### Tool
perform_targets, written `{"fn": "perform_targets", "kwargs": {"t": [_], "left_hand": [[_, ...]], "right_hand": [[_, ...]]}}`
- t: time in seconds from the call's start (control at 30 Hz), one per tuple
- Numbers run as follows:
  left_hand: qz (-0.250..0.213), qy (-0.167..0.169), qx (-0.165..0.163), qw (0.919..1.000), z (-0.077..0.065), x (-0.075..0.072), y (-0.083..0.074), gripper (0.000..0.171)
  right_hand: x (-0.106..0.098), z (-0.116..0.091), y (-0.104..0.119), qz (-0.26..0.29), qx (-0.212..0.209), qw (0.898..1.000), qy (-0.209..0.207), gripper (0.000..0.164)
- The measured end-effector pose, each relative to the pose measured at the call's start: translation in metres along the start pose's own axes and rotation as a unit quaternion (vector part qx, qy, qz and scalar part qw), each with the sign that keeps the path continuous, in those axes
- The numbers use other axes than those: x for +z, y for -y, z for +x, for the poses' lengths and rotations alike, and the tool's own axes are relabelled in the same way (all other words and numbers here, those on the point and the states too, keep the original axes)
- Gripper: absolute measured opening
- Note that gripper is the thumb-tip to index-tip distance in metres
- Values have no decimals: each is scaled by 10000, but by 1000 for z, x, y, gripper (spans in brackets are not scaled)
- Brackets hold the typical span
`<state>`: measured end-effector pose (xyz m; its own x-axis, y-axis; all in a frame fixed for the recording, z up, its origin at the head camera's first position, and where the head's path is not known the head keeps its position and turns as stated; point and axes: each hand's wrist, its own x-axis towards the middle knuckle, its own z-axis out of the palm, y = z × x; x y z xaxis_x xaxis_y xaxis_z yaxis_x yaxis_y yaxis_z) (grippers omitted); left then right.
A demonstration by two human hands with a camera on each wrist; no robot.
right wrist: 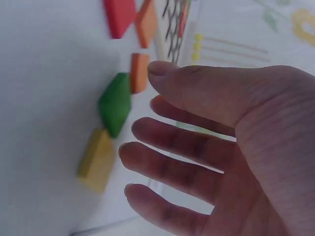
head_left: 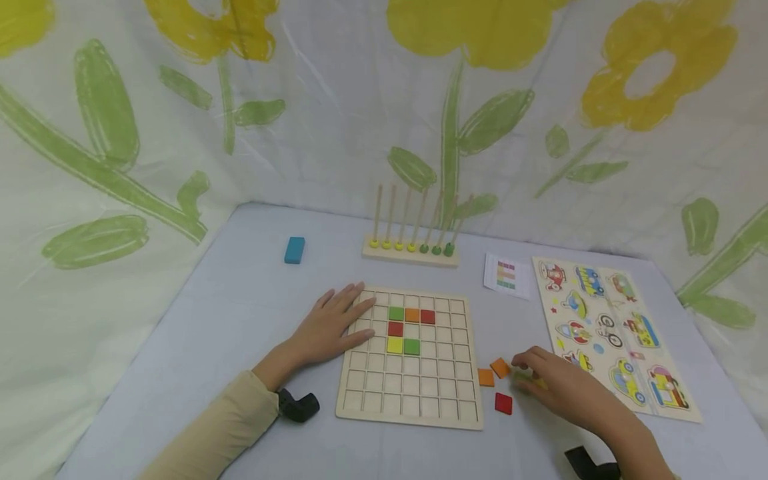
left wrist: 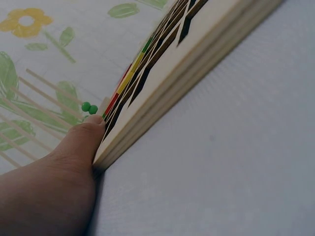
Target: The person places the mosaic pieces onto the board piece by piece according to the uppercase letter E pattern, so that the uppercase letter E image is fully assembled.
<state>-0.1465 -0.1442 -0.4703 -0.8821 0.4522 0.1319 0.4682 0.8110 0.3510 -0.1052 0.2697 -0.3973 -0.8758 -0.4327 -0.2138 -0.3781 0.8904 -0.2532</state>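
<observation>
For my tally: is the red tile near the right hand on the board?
Off: the red tile lies apart from the grid board.

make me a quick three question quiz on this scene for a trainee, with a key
1. How many flat, coloured square tiles sit in the pale wooden square grid board?
2. True or false: the person's left grip is touching the blue rectangular block.
3. In the board's farthest row that holds tiles, what lies between the green and red tiles?
a) a yellow square tile
b) an orange square tile
c) nothing

Key:
1. Six.
2. False; it rests on the board's left edge.
3. b
</observation>
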Motion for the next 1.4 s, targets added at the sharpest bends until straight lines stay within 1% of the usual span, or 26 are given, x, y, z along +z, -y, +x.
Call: {"fn": "perform_targets", "kwargs": {"t": [0.1, 0.2, 0.4, 0.53, 0.67, 0.73, 0.93, 1.23, 1.4], "left_hand": [[12, -2, 3, 10000, 0, -1, 0, 66], [-2, -51, 27, 10000, 0, -3, 0, 66], [1, -46, 23, 10000, 1, -4, -1, 66], [20, -61, 24, 10000, 2, -4, -1, 66], [11, -47, 25, 10000, 2, -4, -1, 66], [32, -28, 17, 10000, 2, -4, -1, 66], [47, -18, -21, 10000, 1, -2, 0, 66], [-7, 7, -78, 10000, -1, 0, -1, 66], [15, 5, -67, 10000, 0, 0, -2, 66]], "right_hand": [[4, -7, -6, -72, -1, 10000, -23, 29], [7, -9, -10, -98, -64, 9998, -152, 31], [11, -3, -14, -70, -89, 9994, -319, 30], [10, 2, -15, -124, -83, 9995, -295, 31], [8, 1, -17, -130, 17, 9997, -211, 31], [9, 0, -18, -111, 20, 9997, -234, 31], [16, -2, -20, -173, -165, 9984, -515, 29], [16, 4, -15, -324, -514, 9937, -947, 30], [17, 6, -15, -345, -602, 9932, -933, 31]]}}
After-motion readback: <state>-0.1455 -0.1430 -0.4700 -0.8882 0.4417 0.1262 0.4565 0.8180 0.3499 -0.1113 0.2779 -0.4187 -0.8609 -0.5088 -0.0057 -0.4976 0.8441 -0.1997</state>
